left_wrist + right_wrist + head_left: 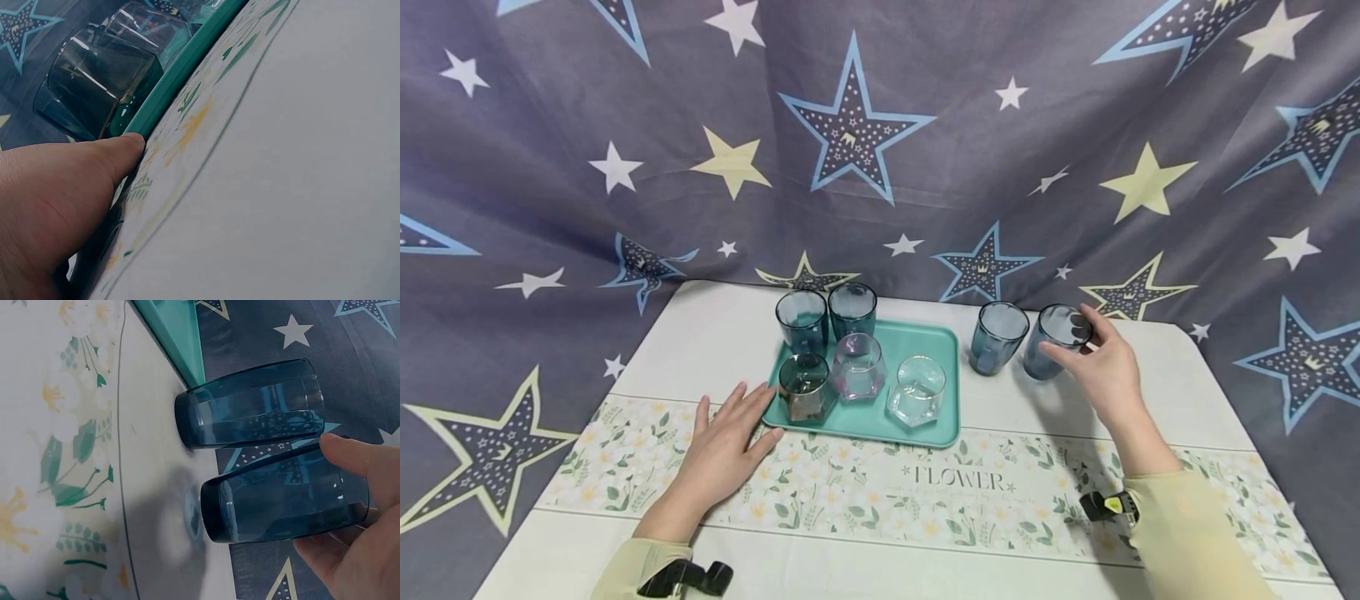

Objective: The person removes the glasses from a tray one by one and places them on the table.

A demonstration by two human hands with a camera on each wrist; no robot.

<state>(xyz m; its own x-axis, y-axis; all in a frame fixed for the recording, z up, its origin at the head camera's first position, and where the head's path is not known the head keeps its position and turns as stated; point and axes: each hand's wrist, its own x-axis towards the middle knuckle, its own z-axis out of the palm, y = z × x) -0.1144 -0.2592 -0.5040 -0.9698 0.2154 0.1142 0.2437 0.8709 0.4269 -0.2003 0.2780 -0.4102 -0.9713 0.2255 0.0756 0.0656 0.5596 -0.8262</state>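
Gripping blue glass [284, 497] high up with right hand [1108, 367] (possibly just off table [820, 554]); resting left hand [722, 446], relaxed, against tray [936, 342]; keep upright, clear of neighbouring glass [250, 405]

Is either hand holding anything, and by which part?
The right hand grips the rightmost blue glass near its top, thumb on one side and fingers on the other. The left hand grips nothing, only touching the teal tray at its edge.
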